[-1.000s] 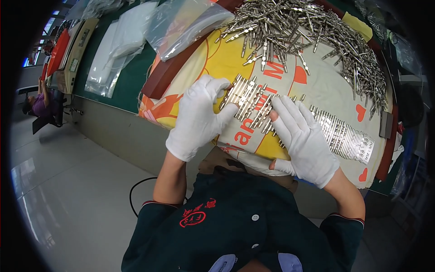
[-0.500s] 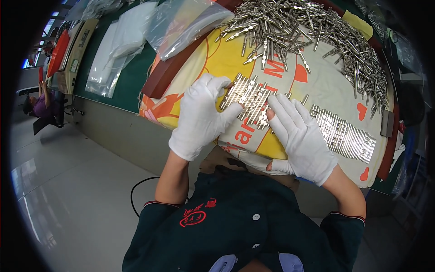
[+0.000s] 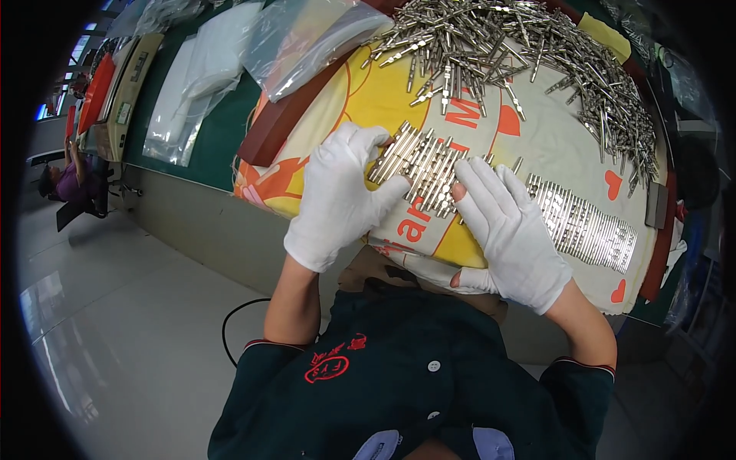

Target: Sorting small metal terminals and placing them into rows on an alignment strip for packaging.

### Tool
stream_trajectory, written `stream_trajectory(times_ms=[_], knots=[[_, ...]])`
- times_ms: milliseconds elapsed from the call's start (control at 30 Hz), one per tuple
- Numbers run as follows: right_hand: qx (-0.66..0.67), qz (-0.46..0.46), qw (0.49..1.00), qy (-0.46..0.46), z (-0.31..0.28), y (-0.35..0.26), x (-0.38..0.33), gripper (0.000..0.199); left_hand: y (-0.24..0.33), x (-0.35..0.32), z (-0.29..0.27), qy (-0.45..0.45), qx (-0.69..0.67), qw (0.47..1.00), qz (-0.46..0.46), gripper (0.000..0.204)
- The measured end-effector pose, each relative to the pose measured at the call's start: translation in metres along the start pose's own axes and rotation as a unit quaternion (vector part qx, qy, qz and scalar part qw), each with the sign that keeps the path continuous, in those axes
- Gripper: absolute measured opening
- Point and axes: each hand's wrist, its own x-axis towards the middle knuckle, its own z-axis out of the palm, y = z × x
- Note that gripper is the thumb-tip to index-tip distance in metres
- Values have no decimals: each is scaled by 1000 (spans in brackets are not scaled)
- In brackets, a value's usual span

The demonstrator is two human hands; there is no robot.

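A short row of slim, stepped metal shafts [image 3: 420,165] lies side by side on a patterned cloth in front of me. My left hand [image 3: 335,192], in a white glove with bare fingertips, brackets the row's left part between thumb and forefinger, its other fingers curled. Over the row's right end rests my right hand [image 3: 512,230], gloved the same way, with fingers stretched out flat and the thumb apart. Its fingers hide some shafts beneath. To the right of that hand is a longer, neatly lined-up row of the same shafts [image 3: 586,226].
A large loose heap of shafts [image 3: 460,46] spreads along the far side and down the right. Dark red bars [image 3: 280,119] edge the cloth [image 3: 552,142]. Clear plastic bags [image 3: 307,46] lie at the far left on the green table [image 3: 222,149]. Another person [image 3: 73,178] sits far left.
The left end of the short row has shifted very slightly left. Both hands keep almost the same place and pose.
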Motion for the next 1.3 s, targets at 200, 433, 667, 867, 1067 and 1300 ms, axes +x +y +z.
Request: stream_trajectory(times_ms=[200, 433, 667, 867, 1067, 1300], knots=[[13, 9, 1000, 5, -4, -5, 3, 104, -3, -2, -1, 5, -11, 1000, 4, 36], [53, -22, 996, 61, -1, -18, 34, 96, -3, 1, 0, 29, -47, 998, -5, 23], [39, -24, 997, 55, 10, -22, 38, 94, -5, -3, 2, 51, -73, 996, -18, 20], [32, -5, 999, 40, 0, -22, 36, 81, -5, -1, 4, 33, -97, 994, -37, 25], [-75, 67, 964, 247, -29, 12, -9, 36, -2, -3, -1, 44, -80, 995, -29, 23], [-100, 145, 954, 242, -17, 24, -56, 31, -4, -3, 5, 47, -89, 994, -39, 25]])
